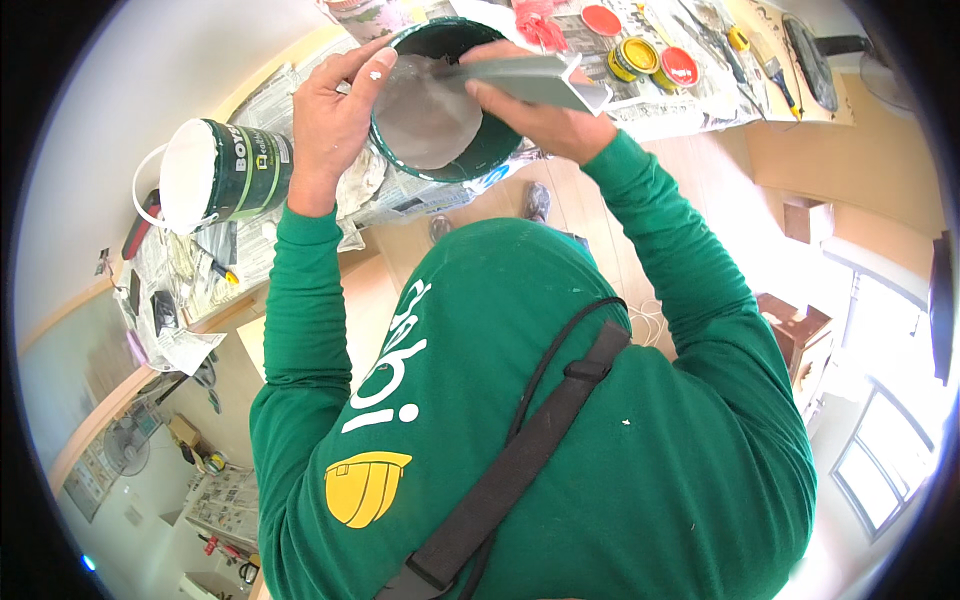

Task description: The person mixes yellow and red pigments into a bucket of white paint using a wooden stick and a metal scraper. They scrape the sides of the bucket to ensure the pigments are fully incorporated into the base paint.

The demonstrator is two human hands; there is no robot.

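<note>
Left hand (338,115) grips the left rim of a green bucket (492,147) holding grey paste (430,125); right hand (540,118) grasps a grey angled tool (530,82) over its right side. Between them, the bucket is by the near edge of the surface (700,113).

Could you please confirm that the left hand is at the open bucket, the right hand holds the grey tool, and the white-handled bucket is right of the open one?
Not quite: the head view shows the white-handled bucket left of the open bucket, not right. The left hand is at the open bucket, and the right hand holds the grey tool, as stated.
</note>
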